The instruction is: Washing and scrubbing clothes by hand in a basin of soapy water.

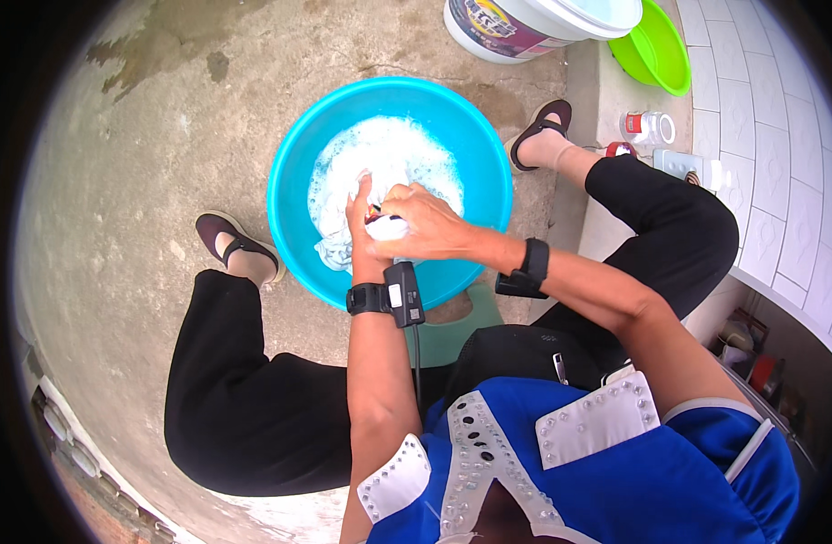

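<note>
A bunched white cloth (389, 228) with a small coloured print is pressed between my two hands over a turquoise plastic basin (482, 129). My right hand (426, 221) grips this cloth from the right, its fingers curled. Seen nearly edge-on, my left hand (360, 228) holds the cloth from the other side; its fingers point away from me and part of its grip is hidden. Below the hands, soapy water (450, 166) with white foam fills the basin's bottom. More wet white fabric (336, 250) lies in it, partly under the suds.
A large white bucket (484, 51) with a printed label stands beyond the basin. On the right ledge are a lime-green basin (671, 61), a clear plastic jar (650, 128) and a red lid (620, 149). A green stool (450, 336) shows between my legs. Concrete floor (137, 177) extends left.
</note>
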Action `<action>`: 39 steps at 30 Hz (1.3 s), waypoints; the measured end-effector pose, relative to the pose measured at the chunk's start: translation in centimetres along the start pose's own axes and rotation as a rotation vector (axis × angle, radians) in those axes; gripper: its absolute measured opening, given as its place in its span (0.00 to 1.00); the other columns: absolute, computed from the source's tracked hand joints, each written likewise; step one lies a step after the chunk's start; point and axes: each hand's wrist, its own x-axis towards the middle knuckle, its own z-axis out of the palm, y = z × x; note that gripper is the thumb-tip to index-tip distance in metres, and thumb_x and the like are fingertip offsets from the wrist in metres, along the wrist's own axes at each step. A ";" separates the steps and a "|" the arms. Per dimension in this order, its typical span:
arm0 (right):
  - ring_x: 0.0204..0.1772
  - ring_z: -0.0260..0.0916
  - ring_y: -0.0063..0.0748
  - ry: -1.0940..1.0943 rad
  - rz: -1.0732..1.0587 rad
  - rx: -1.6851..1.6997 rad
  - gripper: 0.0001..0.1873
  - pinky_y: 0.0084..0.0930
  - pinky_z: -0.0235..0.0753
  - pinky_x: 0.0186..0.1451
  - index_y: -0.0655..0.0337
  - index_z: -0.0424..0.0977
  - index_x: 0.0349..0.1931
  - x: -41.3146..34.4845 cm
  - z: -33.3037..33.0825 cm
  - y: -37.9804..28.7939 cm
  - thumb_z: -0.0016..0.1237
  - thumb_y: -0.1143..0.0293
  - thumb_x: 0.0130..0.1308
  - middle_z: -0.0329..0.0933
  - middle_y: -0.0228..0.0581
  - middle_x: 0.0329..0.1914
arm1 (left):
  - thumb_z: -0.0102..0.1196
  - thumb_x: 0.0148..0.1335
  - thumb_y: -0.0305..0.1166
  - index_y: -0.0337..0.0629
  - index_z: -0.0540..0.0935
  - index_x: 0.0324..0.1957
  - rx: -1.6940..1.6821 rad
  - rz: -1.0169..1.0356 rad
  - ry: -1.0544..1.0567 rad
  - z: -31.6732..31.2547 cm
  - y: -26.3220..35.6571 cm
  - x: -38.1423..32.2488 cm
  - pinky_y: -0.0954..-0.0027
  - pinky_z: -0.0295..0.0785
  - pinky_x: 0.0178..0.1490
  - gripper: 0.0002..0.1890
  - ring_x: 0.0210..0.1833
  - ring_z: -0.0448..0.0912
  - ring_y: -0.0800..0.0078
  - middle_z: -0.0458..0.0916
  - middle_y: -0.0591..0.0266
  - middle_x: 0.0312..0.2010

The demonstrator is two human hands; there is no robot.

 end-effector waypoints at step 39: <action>0.38 0.67 0.25 0.266 0.297 0.669 0.13 0.21 0.65 0.42 0.65 0.67 0.35 2.4 -4.4 7.8 0.49 0.73 0.47 0.70 0.35 0.34 | 0.47 0.58 0.29 0.29 0.57 0.56 0.034 0.325 -0.171 3.7 3.5 -1.0 0.67 0.61 0.56 0.25 0.52 0.66 0.67 0.68 0.46 0.48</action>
